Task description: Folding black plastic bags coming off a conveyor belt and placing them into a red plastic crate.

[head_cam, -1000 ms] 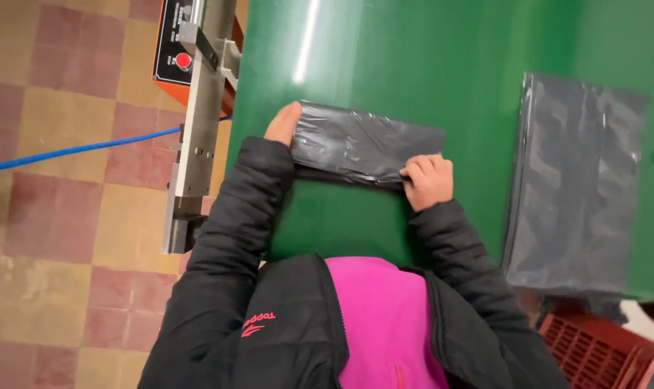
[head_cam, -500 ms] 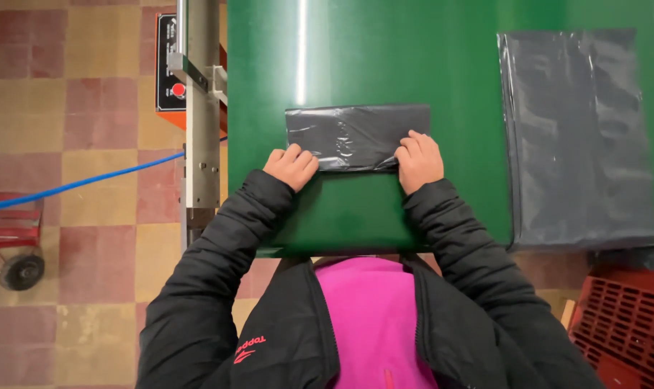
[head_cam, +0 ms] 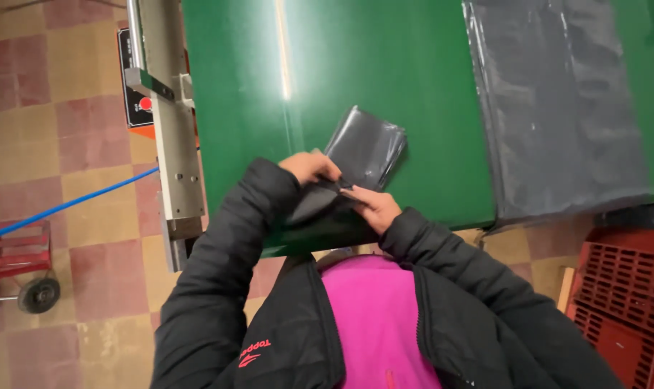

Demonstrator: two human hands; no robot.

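Observation:
A folded dark grey plastic bag (head_cam: pixel 363 148) lies near the front edge of the green table (head_cam: pixel 327 79), turned at an angle. My left hand (head_cam: pixel 311 167) pinches its near left corner. My right hand (head_cam: pixel 372 205) holds the near edge just to the right, fingers on the plastic. Both hands meet at the bag's near end, where a flap of it folds down towards me. My black jacket sleeves hide the wrists.
A larger flat grey plastic bag (head_cam: pixel 557 108) lies spread on the table's right side. A metal frame with a control box and red button (head_cam: pixel 145 104) borders the table's left. A red crate (head_cam: pixel 622 302) stands at lower right, a red trolley (head_cam: pixel 17 274) and blue hose (head_cam: pixel 68 205) on the tiled floor.
The bag was a wide flat strip held at both ends. It is now folded smaller and turned at an angle, and both hands have come together at its near end.

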